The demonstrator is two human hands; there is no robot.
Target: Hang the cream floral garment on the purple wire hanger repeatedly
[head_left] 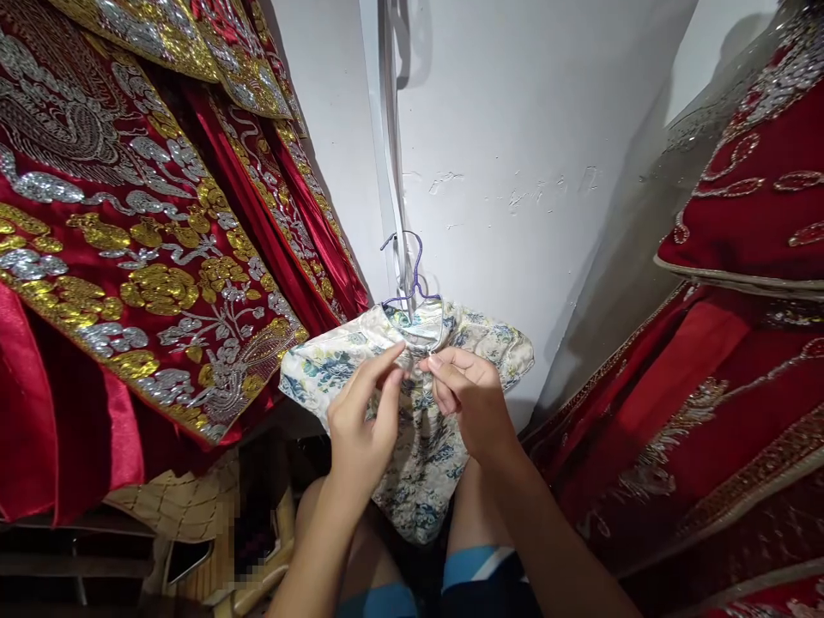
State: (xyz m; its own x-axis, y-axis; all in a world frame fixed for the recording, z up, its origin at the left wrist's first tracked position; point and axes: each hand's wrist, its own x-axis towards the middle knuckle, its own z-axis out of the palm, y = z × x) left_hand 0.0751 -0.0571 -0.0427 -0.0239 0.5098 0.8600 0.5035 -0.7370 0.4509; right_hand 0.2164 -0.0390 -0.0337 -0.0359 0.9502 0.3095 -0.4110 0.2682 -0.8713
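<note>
A short-sleeved floral top (418, 455), cream with blue and green flowers, hangs in front of me on a purple wire hanger (418, 266). My left hand (366, 403) is at the front of its neckline, with thumb and index finger apart. Close beside it, my right hand (473, 390) pinches at the front edge of the collar (444, 330). A small pale spot shows at the right fingertips; I cannot make out whether it is a button or a loop. The garment's lower part hangs between my knees.
A pale metal post (387, 129) rises behind the hanger against a white wall (515, 103). Red embroidered garments (160, 257) hang at left, and beaded red ones (747, 360) at right. Low on the left are a woven item (186, 498) and a bamboo-like frame (263, 584).
</note>
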